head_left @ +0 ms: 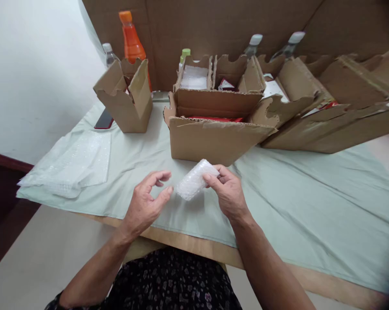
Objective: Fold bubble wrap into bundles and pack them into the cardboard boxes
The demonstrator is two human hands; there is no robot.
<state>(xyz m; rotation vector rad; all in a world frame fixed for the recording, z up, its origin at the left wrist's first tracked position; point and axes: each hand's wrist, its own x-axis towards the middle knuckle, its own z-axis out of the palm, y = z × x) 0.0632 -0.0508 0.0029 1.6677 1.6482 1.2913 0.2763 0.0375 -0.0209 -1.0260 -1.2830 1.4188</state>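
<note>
My right hand grips a small bundle of bubble wrap by its right end, thumb on top. The bundle is tilted and held above the pale green cloth; whether anything lies inside the wrap cannot be seen. Just left of it, my left hand is open, its thumb and fingers curved apart with nothing between them. A small gap parts its fingertips from the bundle. Behind the hands stands a wide cardboard box with something flat and red inside.
Bubble wrap sheets lie at the left, near a dark phone and a narrow cardboard box. Several open boxes line the back and right. Behind them stand an orange bottle and white-capped bottles. The table's wooden edge runs in front.
</note>
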